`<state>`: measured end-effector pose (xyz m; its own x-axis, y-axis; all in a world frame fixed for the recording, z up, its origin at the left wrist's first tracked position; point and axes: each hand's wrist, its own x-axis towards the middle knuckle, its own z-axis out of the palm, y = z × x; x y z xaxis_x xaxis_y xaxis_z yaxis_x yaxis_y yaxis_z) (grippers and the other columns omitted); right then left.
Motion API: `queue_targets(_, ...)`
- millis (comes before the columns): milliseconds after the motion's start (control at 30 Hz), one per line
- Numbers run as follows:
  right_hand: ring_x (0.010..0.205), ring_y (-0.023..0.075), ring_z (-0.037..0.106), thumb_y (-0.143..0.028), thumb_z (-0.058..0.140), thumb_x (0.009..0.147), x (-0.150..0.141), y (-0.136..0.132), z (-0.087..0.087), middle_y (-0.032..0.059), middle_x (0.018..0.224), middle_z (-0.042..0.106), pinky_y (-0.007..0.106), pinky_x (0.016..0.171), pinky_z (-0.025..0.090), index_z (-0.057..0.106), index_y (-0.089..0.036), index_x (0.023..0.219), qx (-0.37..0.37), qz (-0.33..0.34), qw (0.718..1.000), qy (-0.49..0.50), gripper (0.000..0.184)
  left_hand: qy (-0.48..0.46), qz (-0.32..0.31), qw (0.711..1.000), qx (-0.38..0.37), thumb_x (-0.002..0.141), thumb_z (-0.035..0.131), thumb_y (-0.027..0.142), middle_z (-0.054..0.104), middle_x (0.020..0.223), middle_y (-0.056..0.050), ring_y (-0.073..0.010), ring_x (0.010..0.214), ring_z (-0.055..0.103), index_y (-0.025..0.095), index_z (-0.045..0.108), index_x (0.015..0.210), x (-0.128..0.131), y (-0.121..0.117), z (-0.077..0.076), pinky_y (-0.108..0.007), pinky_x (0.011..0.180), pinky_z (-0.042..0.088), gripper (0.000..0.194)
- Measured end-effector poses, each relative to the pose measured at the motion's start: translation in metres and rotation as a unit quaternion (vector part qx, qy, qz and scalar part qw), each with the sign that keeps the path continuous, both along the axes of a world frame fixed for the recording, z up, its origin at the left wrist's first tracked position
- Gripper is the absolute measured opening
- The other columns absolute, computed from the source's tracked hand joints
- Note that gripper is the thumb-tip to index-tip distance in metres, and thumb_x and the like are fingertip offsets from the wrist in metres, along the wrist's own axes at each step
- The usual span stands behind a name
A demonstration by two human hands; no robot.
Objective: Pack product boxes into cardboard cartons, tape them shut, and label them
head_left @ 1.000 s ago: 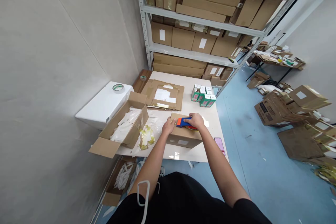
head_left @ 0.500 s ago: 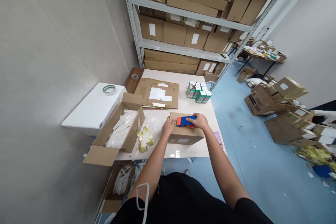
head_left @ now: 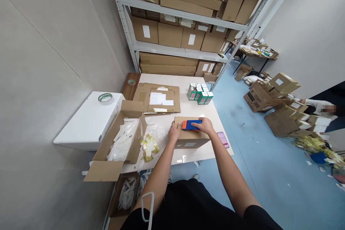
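A closed cardboard box (head_left: 192, 143) sits near the front edge of the table. My right hand (head_left: 206, 126) is wrapped round a blue and orange tape dispenser (head_left: 192, 125), which rests on the box top with its orange end toward the left. At the box's left end, my left hand (head_left: 174, 131) grips the edge, thumb near the dispenser's orange end. The tape roll is mostly hidden under the dispenser and my right hand. A phone (head_left: 223, 139) with a lit pink screen lies right of the box.
Several green-and-white small boxes (head_left: 200, 93) stand at the table's back right. Flattened cardboard (head_left: 175, 97) lies behind. An open carton (head_left: 102, 171) of white packing and crumpled tape (head_left: 150, 147) are at left. A person (head_left: 320, 107) is beside stacked cartons (head_left: 260, 97) at right.
My view has swung right, bringing another person into sight. The dispenser has tipped slightly, showing more of its blue side, and stays near the box's left end. My left hand keeps its place.
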<state>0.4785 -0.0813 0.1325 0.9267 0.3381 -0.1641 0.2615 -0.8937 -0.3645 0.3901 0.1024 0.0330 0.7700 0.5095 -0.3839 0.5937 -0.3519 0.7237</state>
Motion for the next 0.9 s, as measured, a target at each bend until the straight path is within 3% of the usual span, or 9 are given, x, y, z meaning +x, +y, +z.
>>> queue_targets(200,0.07,0.0196,0.063,-0.072,0.073,0.08,0.005,0.004,0.001,0.0037,0.071,0.069,0.027,0.057,0.033,0.063,-0.023,0.067,-0.022,-0.007,1.0,0.009,0.052,0.007,-0.002,1.0,0.006,0.105,0.033,0.06,0.06,0.151,-0.02,-0.0346,0.133,0.062,0.019,0.038,0.159,0.002,0.001,-0.003,-0.042,0.102,0.048,0.069)
queue_targets(900,0.062,0.0147,0.056,-0.07,0.077,0.075,0.027,0.0,0.003,-0.0015,0.063,0.06,0.024,0.055,0.031,0.061,-0.022,0.062,-0.017,0.039,0.998,0.036,0.053,0.012,-0.013,1.0,0.017,0.105,0.032,0.059,0.062,0.149,-0.021,-0.0359,0.133,0.062,0.018,0.039,0.159,0.003,0.004,-0.007,-0.046,0.103,0.048,0.068)
